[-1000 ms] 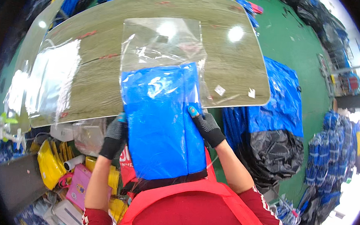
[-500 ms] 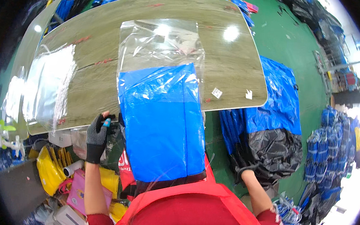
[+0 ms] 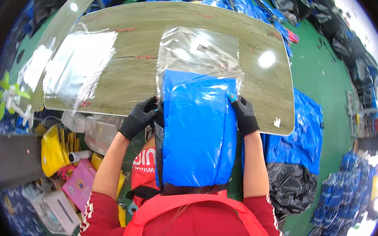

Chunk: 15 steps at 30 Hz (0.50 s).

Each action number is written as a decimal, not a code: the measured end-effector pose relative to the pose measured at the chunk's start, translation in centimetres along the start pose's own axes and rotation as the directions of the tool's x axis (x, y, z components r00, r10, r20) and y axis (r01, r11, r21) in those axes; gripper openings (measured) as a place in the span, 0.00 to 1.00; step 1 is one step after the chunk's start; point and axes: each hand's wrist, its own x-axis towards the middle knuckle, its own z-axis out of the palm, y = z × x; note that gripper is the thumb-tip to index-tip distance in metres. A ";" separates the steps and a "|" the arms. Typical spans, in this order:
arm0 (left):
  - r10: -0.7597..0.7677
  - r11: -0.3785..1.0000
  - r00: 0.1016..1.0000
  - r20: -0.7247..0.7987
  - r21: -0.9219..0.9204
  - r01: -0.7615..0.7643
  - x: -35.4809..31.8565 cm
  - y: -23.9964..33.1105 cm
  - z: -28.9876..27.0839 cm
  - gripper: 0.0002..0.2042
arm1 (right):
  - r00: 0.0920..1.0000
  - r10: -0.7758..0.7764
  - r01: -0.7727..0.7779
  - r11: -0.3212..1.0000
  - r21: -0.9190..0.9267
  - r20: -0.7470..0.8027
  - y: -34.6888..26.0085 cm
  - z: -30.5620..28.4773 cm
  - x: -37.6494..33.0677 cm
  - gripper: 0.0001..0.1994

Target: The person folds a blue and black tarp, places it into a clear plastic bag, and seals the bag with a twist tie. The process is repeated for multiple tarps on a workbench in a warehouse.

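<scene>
Gripping a blue folded item in a clear plastic bag.
Left hand and right hand clasping its sides, hanging over the counter's near edge.

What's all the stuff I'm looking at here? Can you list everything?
Folded blue padded item: one, blue, half inside a clear bag, at the table's near edge.
Clear plastic bag: one, see-through, open end lying on the table.
Stack of flat clear bags: one pile, see-through, left on the table.
Wooden table: one, grey-brown, centre.
Blue tarp: one, blue, floor to the right.
Black sack: one, black, below the tarp.
Yellow bags: several, yellow, lower left.
Pink box: one, pink, lower left.
Left hand: black dotted glove, gripping the blue item's left edge.
Right hand: black glove, gripping its right edge.
</scene>
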 end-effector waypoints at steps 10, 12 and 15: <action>-0.040 0.995 0.969 -0.243 -0.095 0.017 -1.8 0.0 3.7 0.16 | 0.998 0.042 -0.037 0.996 -0.084 0.056 0.8 -0.5 -1.7 0.33; -0.058 0.998 0.943 -0.329 -0.038 0.048 -2.3 -1.0 3.7 0.13 | 0.987 0.051 -0.059 0.997 0.050 0.151 1.4 -0.5 -3.4 0.31; -0.326 0.935 0.904 -0.275 -0.238 0.265 -4.5 -2.8 2.3 0.13 | 0.968 0.021 -0.054 0.991 0.125 0.249 3.1 -0.4 -6.8 0.33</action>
